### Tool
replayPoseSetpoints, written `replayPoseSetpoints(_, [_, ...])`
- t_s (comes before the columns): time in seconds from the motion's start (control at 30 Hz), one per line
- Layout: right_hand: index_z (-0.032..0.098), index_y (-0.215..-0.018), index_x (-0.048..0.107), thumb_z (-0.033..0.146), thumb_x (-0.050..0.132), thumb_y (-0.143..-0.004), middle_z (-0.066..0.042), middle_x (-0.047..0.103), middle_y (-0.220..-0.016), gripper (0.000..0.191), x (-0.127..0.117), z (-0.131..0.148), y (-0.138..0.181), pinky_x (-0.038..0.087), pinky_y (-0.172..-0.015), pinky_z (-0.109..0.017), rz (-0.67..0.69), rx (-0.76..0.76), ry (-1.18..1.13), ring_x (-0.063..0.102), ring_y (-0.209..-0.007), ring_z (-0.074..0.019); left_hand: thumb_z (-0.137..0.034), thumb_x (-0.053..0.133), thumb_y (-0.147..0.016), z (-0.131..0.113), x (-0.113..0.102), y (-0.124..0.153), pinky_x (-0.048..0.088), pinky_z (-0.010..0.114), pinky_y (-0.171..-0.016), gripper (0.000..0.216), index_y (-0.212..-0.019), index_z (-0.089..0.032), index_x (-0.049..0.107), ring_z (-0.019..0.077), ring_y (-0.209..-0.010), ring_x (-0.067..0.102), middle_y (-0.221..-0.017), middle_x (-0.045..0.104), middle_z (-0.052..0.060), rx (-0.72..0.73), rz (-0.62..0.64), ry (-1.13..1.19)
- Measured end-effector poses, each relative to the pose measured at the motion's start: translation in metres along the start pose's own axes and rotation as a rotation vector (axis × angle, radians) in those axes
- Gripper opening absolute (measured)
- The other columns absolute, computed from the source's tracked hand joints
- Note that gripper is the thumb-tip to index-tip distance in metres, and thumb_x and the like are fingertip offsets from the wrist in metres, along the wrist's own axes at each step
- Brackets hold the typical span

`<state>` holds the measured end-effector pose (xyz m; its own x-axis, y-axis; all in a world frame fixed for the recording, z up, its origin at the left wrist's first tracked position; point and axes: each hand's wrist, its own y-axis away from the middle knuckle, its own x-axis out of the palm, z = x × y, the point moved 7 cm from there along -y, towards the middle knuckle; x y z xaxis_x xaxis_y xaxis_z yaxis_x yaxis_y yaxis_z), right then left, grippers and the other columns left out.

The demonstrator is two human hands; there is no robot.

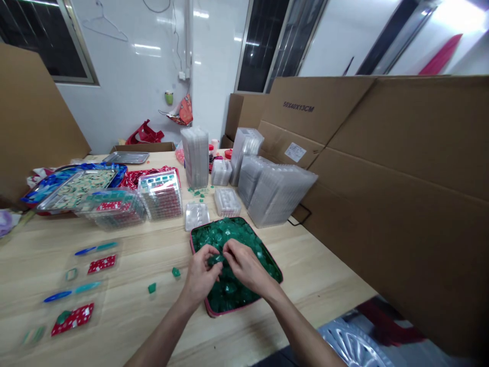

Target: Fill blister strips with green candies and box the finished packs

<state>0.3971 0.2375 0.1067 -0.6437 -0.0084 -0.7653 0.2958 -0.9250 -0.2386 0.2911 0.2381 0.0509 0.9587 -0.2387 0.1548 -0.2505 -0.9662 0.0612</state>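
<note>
Green piece: one glossy, angular lump (pixel 216 259), which I am holding above the tray.
Left hand: my thumb and fingers (pixel 201 270) are clamping around it.
Right hand: my fingertips (pixel 227 248) are bunching right beside it; I cannot tell whether they are gripping it.
Tray: one, rectangular, pink-rimmed (pixel 217 312), holding shiny green chunks too many to count.
Loose chunks: two (pixel 152 288) are lying left of it on the pale wood-grained table (pixel 317 285).
Clear plastic packs: two (pixel 80 267) are lying flat farther left, each carrying one red, white-spotted packet (pixel 102 264).
</note>
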Motion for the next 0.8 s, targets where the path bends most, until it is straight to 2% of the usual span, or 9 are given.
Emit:
replayPoseSetpoints(0.07, [0.019,-0.075,0.049,0.011,0.041,-0.085,-0.001,0.054,-0.072,0.015,-0.002,-0.001,0.002,0.038,-0.062,-0.025,-0.04,-0.013,0.023,0.051,-0.066,-0.0142,-0.018,0.058,-0.066,-0.001,-0.002,0.0,0.044,0.019,-0.043,0.02,-0.084,-0.018,0.05,0.0109,-0.052,0.057,-0.064,0.054,-0.005,-0.023,-0.015,0.029])
replayPoseSetpoints(0.2, [0.02,-0.071,0.046,0.016,0.042,-0.086,0.001,0.051,-0.064,0.016,-0.006,-0.009,0.003,0.039,-0.059,-0.026,-0.053,0.093,-0.114,0.05,-0.06,-0.0138,-0.017,0.058,-0.065,-0.005,-0.003,0.001,0.043,0.019,-0.043,0.021,-0.084,-0.018,0.049,0.0104,-0.053,0.057,-0.064,0.055,-0.005,-0.038,-0.001,0.07])
replayPoseSetpoints(0.33, [0.019,-0.075,0.049,0.029,0.049,-0.085,-0.001,0.057,-0.074,0.015,0.001,-0.007,0.003,0.045,-0.056,-0.026,0.023,0.195,-0.614,0.054,-0.058,-0.0123,-0.017,0.06,-0.065,-0.005,-0.002,0.003,0.041,0.018,-0.043,0.021,-0.083,-0.017,0.049,0.0101,-0.053,0.056,-0.065,0.057,-0.004,-0.051,0.003,0.107])
replayPoseSetpoints(0.43, [0.018,-0.074,0.049,0.037,0.055,-0.082,0.001,0.056,-0.065,0.022,0.009,-0.006,0.003,0.044,-0.05,-0.024,0.073,0.27,-0.861,0.052,-0.05,-0.0107,-0.019,0.062,-0.064,-0.003,-0.002,0.003,0.039,0.018,-0.042,0.023,-0.082,-0.017,0.049,0.0097,-0.051,0.055,-0.065,0.057,-0.004,-0.065,0.021,0.159])
replayPoseSetpoints(0.5, [0.018,-0.072,0.049,0.036,0.054,-0.083,0.003,0.053,-0.056,0.021,0.008,-0.011,0.004,0.042,-0.048,-0.023,0.073,0.276,-0.769,0.05,-0.047,-0.0109,-0.02,0.064,-0.064,-0.005,-0.007,0.001,0.038,0.018,-0.04,0.023,-0.081,-0.017,0.05,0.0092,-0.049,0.054,-0.063,0.056,-0.004,-0.058,0.015,0.187])
replayPoseSetpoints(0.6, [0.019,-0.068,0.051,0.025,0.052,-0.082,0.003,0.052,-0.055,0.016,-0.007,-0.026,0.006,0.039,-0.051,-0.023,-0.015,0.2,-0.346,0.049,-0.05,-0.0113,-0.02,0.065,-0.064,-0.015,-0.025,-0.01,0.036,0.017,-0.039,0.022,-0.081,-0.017,0.051,0.0096,-0.047,0.053,-0.058,0.053,-0.005,0.006,-0.048,0.146])
replayPoseSetpoints(0.67, [0.019,-0.067,0.056,0.019,0.053,-0.08,0.002,0.055,-0.059,0.014,-0.018,-0.037,0.011,0.039,-0.054,-0.023,-0.07,0.155,-0.133,0.051,-0.055,-0.0122,-0.02,0.064,-0.066,-0.024,-0.037,-0.022,0.039,0.019,-0.042,0.018,-0.082,-0.018,0.054,0.0107,-0.049,0.054,-0.059,0.054,-0.004,0.087,-0.118,0.014])
replayPoseSetpoints(0.73, [0.019,-0.068,0.061,0.02,0.056,-0.079,0.0,0.058,-0.063,0.012,-0.025,-0.047,0.016,0.04,-0.055,-0.024,-0.079,0.15,-0.09,0.053,-0.059,-0.0135,-0.018,0.061,-0.068,-0.031,-0.042,-0.036,0.044,0.022,-0.05,0.015,-0.083,-0.018,0.059,0.0123,-0.055,0.057,-0.067,0.06,-0.001,0.178,-0.162,-0.207])
replayPoseSetpoints(0.8, [0.019,-0.071,0.065,0.022,0.055,-0.079,-0.001,0.059,-0.065,0.013,-0.027,-0.052,0.023,0.041,-0.054,-0.025,-0.076,0.173,-0.125,0.054,-0.058,-0.0139,-0.015,0.063,-0.066,-0.032,-0.035,-0.048,0.048,0.025,-0.059,0.017,-0.083,-0.019,0.065,0.015,-0.062,0.06,-0.08,0.067,0.003,0.237,-0.116,-0.39])
